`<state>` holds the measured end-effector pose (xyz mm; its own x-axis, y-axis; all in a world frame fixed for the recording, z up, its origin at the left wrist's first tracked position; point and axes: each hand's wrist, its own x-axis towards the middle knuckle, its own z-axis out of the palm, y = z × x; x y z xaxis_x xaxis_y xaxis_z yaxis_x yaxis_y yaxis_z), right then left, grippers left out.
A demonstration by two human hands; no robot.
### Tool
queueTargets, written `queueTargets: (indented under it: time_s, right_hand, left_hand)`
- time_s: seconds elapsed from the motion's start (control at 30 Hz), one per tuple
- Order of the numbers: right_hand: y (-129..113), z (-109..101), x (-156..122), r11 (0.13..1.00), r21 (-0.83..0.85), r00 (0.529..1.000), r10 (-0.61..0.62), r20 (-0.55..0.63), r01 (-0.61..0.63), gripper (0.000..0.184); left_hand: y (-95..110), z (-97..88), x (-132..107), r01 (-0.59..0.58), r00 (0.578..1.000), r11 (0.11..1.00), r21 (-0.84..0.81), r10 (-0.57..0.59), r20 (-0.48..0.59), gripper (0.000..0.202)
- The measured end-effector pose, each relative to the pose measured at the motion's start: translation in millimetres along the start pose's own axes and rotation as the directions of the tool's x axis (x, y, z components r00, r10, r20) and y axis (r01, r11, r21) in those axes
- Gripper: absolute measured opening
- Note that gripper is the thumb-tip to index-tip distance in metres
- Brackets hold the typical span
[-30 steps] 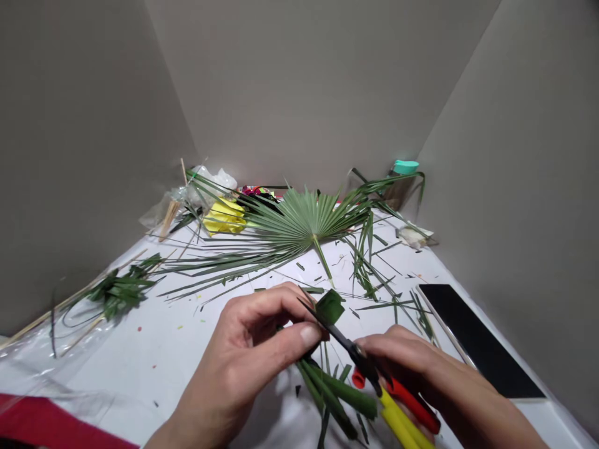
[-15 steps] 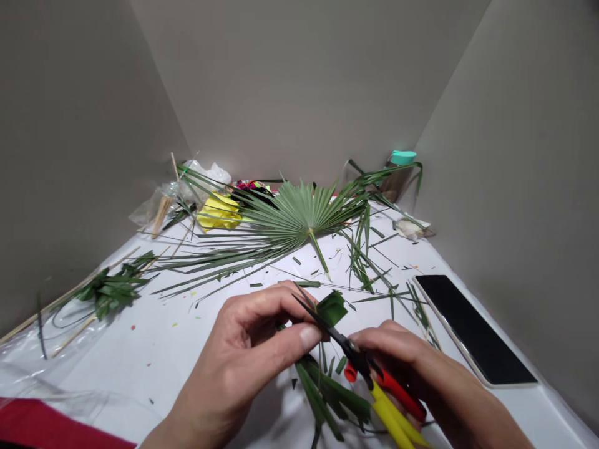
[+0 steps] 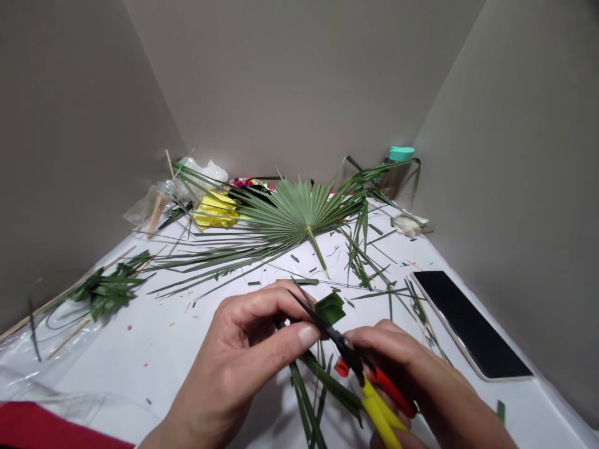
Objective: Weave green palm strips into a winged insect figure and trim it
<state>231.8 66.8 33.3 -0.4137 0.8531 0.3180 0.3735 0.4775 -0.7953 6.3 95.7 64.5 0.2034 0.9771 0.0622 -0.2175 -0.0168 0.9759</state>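
My left hand (image 3: 243, 362) pinches a folded green leaf piece (image 3: 330, 307) between thumb and fingers, and long green strips (image 3: 318, 390) hang from it toward me. My right hand (image 3: 421, 386) grips a pair of scissors (image 3: 360, 374) with red and yellow handles. The dark blades point up and left and lie against the folded leaf piece, right beside my left thumb tip.
A large fan palm leaf (image 3: 294, 215) lies at the back of the white table (image 3: 154, 349), with cut strips scattered around. A woven green leaf bundle (image 3: 105, 290) lies left, a black phone (image 3: 468, 324) right. Yellow material (image 3: 215, 211), plastic bags and a teal-capped bottle (image 3: 395, 168) stand by the back walls.
Both hands stay in the same grip on the leaf piece and scissors. The hanging strips have shifted slightly, and the view has tilted a little upward.
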Motion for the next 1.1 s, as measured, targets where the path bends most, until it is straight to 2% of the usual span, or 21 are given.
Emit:
queueTargets:
  time_s: [0.17,0.33,0.47,0.57,0.63,0.77,0.93,1.1]
  right_hand:
    - [8.7,2.7,-2.3,1.0,0.021,1.0,-0.012,0.026,0.011,0.049]
    - [6.2,2.3,-4.4,0.999,0.036,0.998,-0.004,0.056,0.002,0.048]
    - [6.3,4.3,-3.5,0.999,0.04,1.0,0.023,0.014,-0.024,0.043]
    - [8.5,5.7,-3.1,0.998,0.058,0.998,0.008,0.065,-0.012,0.052]
    - [8.9,6.2,-2.5,0.998,0.06,0.996,0.0,0.086,-0.005,0.055]
    - [7.8,5.7,-0.3,0.999,0.035,0.999,0.014,0.052,-0.016,0.052]
    - [4.7,5.6,0.3,1.0,-0.016,0.999,0.022,0.038,-0.021,0.064]
    - [-8.0,11.7,-3.5,0.994,-0.096,0.995,0.049,-0.089,-0.058,0.055]
  left_hand:
    - [-3.2,-0.6,-0.5,-0.018,1.0,1.0,-0.021,0.018,0.009,0.017]
    - [-4.0,2.8,-2.5,-0.022,1.0,0.999,-0.03,0.023,0.008,0.018]
    - [-3.6,5.5,-2.2,-0.022,1.0,1.0,-0.022,0.021,-0.019,0.019]
    - [-4.3,6.4,-2.1,-0.015,0.999,1.0,-0.024,0.014,-0.041,0.017]
    - [-4.9,5.9,-1.9,-0.006,1.0,1.0,-0.015,0.006,-0.018,0.015]
    - [-5.5,4.1,0.4,0.0,1.0,1.0,-0.018,0.0,0.008,0.015]
    - [-6.8,2.8,1.9,0.029,0.999,1.0,0.01,-0.029,-0.026,0.007]
    - [-5.6,4.8,2.7,0.021,0.999,0.998,0.058,-0.019,-0.037,0.011]
